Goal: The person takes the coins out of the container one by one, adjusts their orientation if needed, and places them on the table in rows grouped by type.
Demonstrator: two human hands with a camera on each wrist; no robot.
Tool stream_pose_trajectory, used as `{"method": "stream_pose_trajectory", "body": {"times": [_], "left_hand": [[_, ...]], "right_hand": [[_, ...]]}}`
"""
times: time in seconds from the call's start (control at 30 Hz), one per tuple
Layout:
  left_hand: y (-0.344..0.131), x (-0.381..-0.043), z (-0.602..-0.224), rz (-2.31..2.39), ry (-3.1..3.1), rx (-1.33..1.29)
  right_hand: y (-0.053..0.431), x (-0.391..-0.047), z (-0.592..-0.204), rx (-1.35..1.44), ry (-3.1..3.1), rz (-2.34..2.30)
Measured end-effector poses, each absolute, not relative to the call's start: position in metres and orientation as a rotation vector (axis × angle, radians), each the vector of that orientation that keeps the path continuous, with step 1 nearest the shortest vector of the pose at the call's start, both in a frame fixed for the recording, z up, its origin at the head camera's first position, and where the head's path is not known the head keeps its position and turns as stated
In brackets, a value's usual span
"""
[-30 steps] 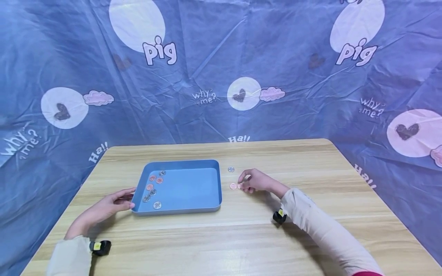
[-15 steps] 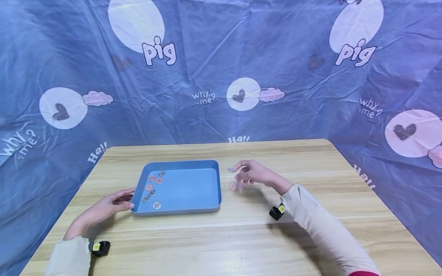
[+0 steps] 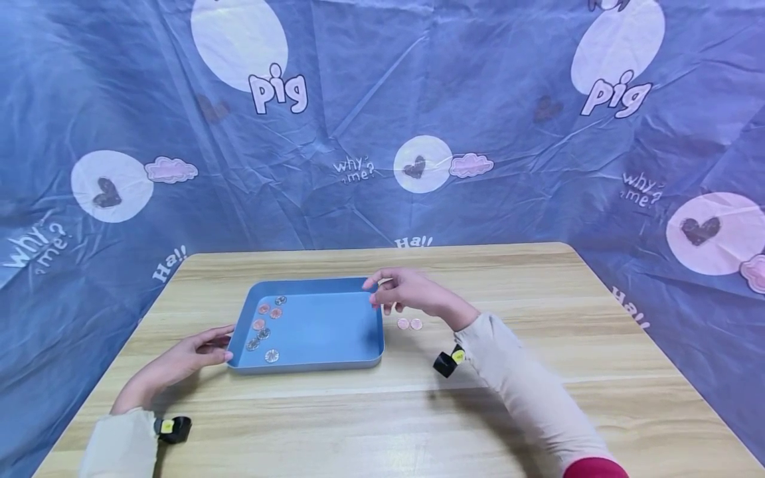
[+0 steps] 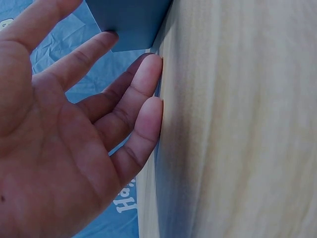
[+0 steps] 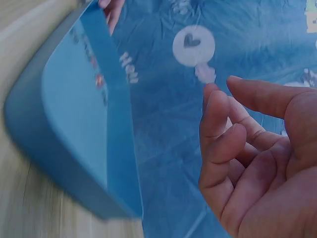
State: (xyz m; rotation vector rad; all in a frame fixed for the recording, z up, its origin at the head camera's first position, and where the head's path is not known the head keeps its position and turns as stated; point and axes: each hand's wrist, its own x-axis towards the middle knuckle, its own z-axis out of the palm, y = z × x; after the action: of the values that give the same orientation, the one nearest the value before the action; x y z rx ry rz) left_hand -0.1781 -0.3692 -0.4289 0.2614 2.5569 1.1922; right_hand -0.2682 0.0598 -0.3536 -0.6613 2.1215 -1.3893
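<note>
A shallow blue tray (image 3: 323,328) lies on the table, with several copper and silver coins (image 3: 271,356) along its left side. My left hand (image 3: 185,362) touches the tray's left front corner with thumb and forefinger; in the left wrist view the other fingers rest along the wood. My right hand (image 3: 412,292) hovers at the tray's right rim, fingers bent loosely and thumb apart from the forefinger. No coin shows between them in the right wrist view. Just right of the tray, two copper coins (image 3: 410,324) lie side by side. The silver coin seen earlier behind them is out of sight.
The light wooden table (image 3: 382,418) extends toward me and to the right. A blue printed cloth (image 3: 335,133) hangs behind it and at both sides. Each sleeve carries a small black device, such as the wrist camera (image 3: 173,429) on the left.
My right hand has moved from the copper coins up past the silver coin and left to the tray's rim. Both copper coins stay in place. The left hand and tray have not moved.
</note>
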Motion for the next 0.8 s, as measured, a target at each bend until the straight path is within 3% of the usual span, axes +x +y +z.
{"method": "stream_pose_trajectory", "body": {"times": [0.37,0.8], "left_hand": [[-0.369,-0.178,-0.428,1.212,2.547,0.274],[-0.371,-0.178,-0.429,1.239,2.545,0.256]], "right_hand": [[-0.006,-0.247,-0.358,-0.755,1.992,-1.361],[-0.08,-0.237,-0.393,-0.775,2.003,-1.264]]}}
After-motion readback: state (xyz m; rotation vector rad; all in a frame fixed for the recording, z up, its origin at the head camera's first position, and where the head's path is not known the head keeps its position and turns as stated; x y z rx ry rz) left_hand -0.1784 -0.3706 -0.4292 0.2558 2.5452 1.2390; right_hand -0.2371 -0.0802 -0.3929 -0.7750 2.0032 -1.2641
